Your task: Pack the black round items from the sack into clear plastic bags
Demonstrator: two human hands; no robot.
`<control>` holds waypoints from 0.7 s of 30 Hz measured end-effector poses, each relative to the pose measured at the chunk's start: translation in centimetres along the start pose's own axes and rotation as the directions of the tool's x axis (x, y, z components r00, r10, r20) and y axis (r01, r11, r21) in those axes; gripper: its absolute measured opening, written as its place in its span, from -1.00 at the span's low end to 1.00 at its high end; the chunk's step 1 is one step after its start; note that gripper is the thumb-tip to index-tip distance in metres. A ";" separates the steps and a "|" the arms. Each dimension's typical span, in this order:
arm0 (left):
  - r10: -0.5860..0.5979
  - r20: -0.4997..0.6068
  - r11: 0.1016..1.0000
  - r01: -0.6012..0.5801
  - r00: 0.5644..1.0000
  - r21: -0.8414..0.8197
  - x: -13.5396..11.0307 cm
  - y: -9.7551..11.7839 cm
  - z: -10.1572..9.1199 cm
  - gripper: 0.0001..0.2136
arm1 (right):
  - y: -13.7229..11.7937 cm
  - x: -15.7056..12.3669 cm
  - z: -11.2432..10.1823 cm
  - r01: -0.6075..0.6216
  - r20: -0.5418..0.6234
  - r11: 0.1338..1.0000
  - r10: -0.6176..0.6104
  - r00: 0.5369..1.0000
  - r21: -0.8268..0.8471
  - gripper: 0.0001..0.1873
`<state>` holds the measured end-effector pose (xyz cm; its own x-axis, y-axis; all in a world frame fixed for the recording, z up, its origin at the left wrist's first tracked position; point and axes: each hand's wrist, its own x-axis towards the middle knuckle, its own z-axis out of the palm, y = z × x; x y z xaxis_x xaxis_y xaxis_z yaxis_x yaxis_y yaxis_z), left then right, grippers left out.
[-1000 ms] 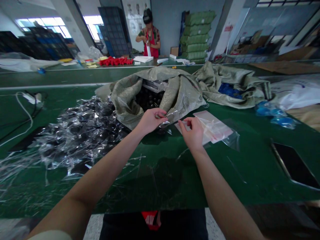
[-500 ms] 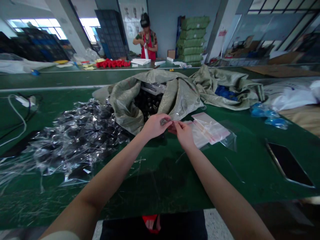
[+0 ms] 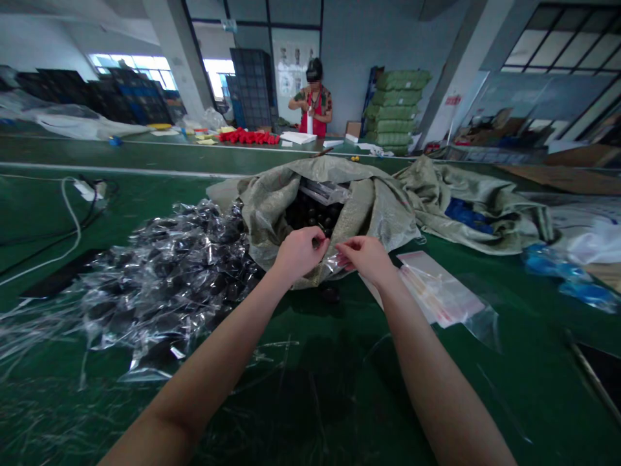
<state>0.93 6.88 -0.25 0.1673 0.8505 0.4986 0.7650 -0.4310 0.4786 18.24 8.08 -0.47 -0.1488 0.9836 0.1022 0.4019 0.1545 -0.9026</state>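
Clear thin plastic (image 3: 332,263) sits pinched in the fingers of the right hand (image 3: 366,254), while the left hand (image 3: 298,254) closes on a small dark thing (image 3: 318,242) by a green woven sack (image 3: 385,223).

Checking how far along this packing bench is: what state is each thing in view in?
Left hand: closed on a small dark item
Right hand: pinching a clear plastic bag
Woven sack: open, black round items inside
Heap of clear bags: piled loosely, dark contents showing
Flat plastic bags: lying flat on the green bench
Green sacks: stacked
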 end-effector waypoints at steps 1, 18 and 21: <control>-0.001 -0.026 0.998 0.003 1.000 0.064 -0.1 0.3 -0.2 -0.84 | -0.4 -0.1 0.1 0.039 -0.074 0.987 -0.051 0.996 -0.157 -0.78; -0.050 -0.107 0.978 0.070 0.993 0.194 -0.9 2.5 -0.2 -0.89 | -2.8 -1.8 0.4 0.201 -0.224 0.940 -0.266 0.938 -0.275 -0.76; -0.077 -0.003 0.989 0.077 0.997 0.128 -0.6 2.0 0.0 -0.91 | -2.3 -1.5 0.4 0.206 -0.082 0.934 -0.239 0.968 -0.293 -0.77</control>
<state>2.37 5.45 0.41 0.1057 0.8802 0.4626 0.8490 -0.3221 0.4189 17.14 6.23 1.30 -0.1659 0.9224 0.3487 0.6096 0.3739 -0.6990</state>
